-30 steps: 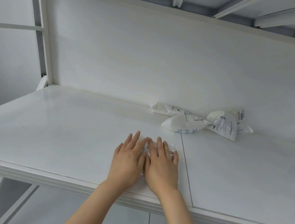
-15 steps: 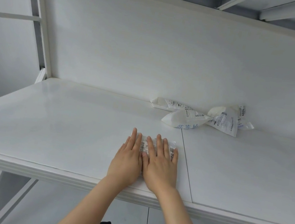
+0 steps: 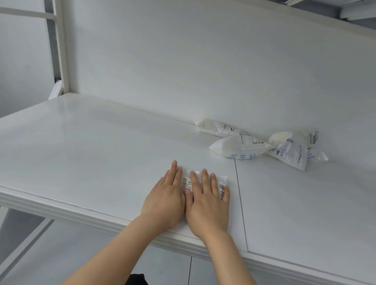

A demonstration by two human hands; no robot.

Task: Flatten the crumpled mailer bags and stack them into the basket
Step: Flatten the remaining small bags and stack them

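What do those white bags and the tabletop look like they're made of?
Crumpled mailer bags: likely thin plastic film with a soft sheen; they puff and crease, with printed labels. The flattened bag under the left hand and right hand looks the same, its edge wrinkled and translucent. Table: smooth glossy white, perhaps laminate or painted board; it reflects light faintly.
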